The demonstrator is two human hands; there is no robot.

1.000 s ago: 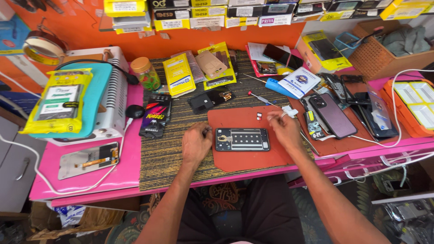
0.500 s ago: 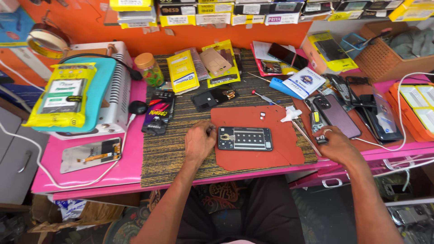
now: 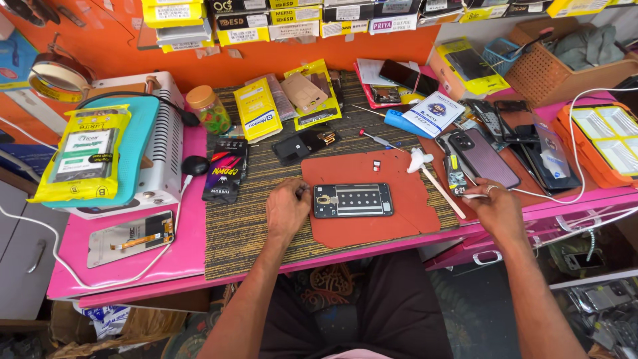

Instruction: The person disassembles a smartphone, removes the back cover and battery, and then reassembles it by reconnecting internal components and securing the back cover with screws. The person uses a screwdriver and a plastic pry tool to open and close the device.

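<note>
The left hand [image 3: 287, 211] rests on the striped mat [image 3: 239, 219], its fingers [image 3: 296, 189] curled together and pressed against the left end of the opened phone [image 3: 353, 200]. The phone lies flat on the red work pad [image 3: 372, 229], just right of those fingers. Further right, a white-headed tool [image 3: 432, 179] lies on the pad's edge. The right hand [image 3: 497, 209] sits at the tabletop [image 3: 133, 262] edge, its fingers [image 3: 480, 193] pinching a small pale piece [image 3: 470, 196], beside a dark phone [image 3: 484, 158].

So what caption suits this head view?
Left hand steadies an opened phone on a red mat; right hand reaches aside.
</note>
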